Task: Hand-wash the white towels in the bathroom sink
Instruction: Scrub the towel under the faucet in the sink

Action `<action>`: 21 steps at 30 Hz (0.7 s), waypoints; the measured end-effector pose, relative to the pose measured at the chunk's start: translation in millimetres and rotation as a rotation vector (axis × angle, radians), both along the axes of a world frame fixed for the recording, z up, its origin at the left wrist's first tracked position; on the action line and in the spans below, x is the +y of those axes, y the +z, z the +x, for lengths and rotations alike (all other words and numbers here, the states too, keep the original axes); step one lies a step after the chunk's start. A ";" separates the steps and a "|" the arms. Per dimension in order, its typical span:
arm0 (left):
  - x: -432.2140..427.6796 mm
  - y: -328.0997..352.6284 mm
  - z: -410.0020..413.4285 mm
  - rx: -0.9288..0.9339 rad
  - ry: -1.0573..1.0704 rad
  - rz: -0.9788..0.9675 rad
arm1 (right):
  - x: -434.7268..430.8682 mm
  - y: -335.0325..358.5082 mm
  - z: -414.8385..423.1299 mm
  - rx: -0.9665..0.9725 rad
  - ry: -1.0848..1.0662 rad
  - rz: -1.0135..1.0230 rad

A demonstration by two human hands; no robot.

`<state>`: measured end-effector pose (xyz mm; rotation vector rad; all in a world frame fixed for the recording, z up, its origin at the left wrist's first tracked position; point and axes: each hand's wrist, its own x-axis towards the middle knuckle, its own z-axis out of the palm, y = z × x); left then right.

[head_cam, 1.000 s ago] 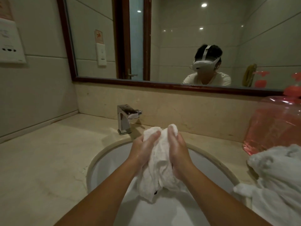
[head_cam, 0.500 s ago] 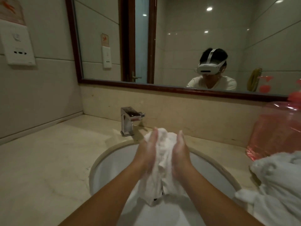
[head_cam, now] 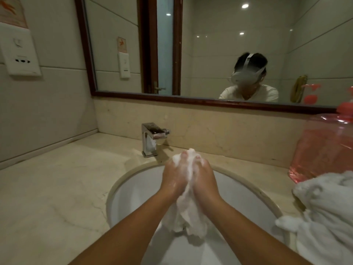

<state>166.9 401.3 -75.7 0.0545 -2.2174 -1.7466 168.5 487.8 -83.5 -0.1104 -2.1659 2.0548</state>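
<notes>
Both hands have drawn closer together than half a second ago, and fingers that were held nearly straight now curl over the top of the towel [head_cam: 188, 217]. The left hand [head_cam: 174, 180] and right hand [head_cam: 205, 178] squeeze its upper bunch between them above the sink [head_cam: 133, 190], with the soapy tail hanging down into the bowl.

A hard rub could flick suds over the sink's rim. The right forearm passes close to the pile of towels [head_cam: 324, 217] at the sink's right edge and might drag it in.

The palms are hidden by the cloth, and blur softens the fingertips. Arms cover the bottom of the sink, so I cannot tell whether it holds water. No stream shows at the tap [head_cam: 150, 139] behind the sink.
</notes>
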 end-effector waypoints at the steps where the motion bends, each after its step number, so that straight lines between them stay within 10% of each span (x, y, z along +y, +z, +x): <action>1: 5.2 -1.8 6.8 0.032 -0.073 -0.014 | 6.0 3.3 -7.6 -0.034 -0.028 -0.065; 9: -6.1 -12.2 -22.9 0.055 0.022 -0.255 | 13.3 -0.2 -6.7 -0.066 0.080 -0.076; 21: -22.9 6.7 11.6 -0.037 0.189 0.091 | -12.0 22.5 10.9 -0.026 0.064 0.209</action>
